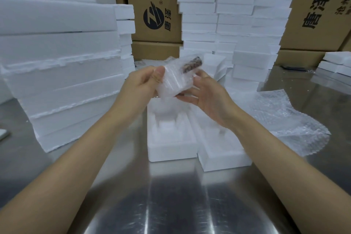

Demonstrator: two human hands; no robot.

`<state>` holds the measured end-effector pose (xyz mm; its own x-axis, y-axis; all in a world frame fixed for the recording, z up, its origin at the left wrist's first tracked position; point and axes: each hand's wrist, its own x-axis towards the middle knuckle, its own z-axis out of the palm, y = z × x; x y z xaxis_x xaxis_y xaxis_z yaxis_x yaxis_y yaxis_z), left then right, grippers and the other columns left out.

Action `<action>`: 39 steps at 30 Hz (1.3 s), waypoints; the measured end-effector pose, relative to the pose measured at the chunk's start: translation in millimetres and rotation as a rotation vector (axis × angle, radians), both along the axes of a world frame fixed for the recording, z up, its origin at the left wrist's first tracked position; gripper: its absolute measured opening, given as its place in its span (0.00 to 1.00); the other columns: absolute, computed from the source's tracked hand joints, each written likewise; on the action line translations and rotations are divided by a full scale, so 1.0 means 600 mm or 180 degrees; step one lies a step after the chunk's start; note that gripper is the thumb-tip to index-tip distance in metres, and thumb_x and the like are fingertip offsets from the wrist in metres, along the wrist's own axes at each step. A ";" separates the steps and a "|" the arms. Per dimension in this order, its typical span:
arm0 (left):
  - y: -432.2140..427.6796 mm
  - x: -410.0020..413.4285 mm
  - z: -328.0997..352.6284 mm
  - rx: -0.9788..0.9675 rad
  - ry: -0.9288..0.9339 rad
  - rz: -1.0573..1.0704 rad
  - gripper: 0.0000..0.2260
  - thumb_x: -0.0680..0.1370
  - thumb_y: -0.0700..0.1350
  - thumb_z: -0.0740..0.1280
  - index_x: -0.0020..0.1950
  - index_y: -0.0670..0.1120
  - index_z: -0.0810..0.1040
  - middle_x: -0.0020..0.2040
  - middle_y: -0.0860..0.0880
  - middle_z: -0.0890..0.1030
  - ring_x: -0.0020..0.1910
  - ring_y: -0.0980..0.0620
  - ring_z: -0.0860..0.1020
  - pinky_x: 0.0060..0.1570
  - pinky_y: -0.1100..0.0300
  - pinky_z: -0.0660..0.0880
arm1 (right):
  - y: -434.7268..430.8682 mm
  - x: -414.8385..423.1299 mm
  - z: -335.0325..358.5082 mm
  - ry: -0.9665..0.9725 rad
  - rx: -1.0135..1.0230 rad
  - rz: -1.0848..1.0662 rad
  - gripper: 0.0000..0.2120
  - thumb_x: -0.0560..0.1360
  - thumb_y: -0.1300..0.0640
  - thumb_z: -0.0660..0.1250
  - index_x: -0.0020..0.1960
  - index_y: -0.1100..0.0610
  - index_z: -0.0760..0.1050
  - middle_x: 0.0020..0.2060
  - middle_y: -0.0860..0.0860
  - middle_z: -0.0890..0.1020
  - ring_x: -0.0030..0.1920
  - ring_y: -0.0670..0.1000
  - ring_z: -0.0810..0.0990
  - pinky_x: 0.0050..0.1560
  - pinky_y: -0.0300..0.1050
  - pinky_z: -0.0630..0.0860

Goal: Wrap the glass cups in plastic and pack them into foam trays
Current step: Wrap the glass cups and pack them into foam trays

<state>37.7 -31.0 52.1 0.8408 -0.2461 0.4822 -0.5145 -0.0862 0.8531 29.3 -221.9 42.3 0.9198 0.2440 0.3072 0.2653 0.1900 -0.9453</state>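
White foam everywhere: two open trays [171,138] side by side mid-table, moulded recesses inside. Steel table [171,205], brushed, reflective. One cup [176,80] in bubble wrap, dark patterned end showing, held above trays. Left hand [142,85] pinches wrap, thumb on top. Right hand [207,97] half open, fingertips against bundle underside. Loose bubble wrap sheet [284,121] toward right edge. Foam stacks [62,74] left and rear. Cardboard boxes [153,5] behind, printed round logo, "唐泽".
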 end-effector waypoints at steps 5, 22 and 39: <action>0.010 0.000 0.008 0.0224 0.0013 0.0186 0.21 0.77 0.57 0.64 0.44 0.39 0.81 0.48 0.34 0.80 0.45 0.44 0.80 0.55 0.40 0.77 | -0.010 -0.012 -0.003 -0.0670 -0.2342 -0.0570 0.21 0.69 0.63 0.59 0.62 0.56 0.72 0.59 0.47 0.77 0.63 0.45 0.74 0.61 0.38 0.70; -0.003 -0.010 0.002 0.0729 0.0386 0.0447 0.12 0.73 0.56 0.71 0.43 0.49 0.86 0.50 0.58 0.84 0.50 0.62 0.80 0.59 0.50 0.76 | -0.055 -0.004 0.003 -0.0624 -0.4361 -0.0328 0.14 0.75 0.49 0.67 0.60 0.46 0.73 0.65 0.45 0.68 0.66 0.48 0.67 0.68 0.48 0.63; -0.008 0.014 -0.028 0.2266 -0.0185 0.1167 0.18 0.73 0.55 0.71 0.52 0.42 0.84 0.67 0.49 0.74 0.64 0.51 0.72 0.51 0.64 0.62 | -0.042 -0.004 -0.003 -0.0572 -0.4567 -0.0853 0.17 0.78 0.50 0.64 0.66 0.49 0.71 0.63 0.52 0.71 0.62 0.54 0.72 0.65 0.52 0.68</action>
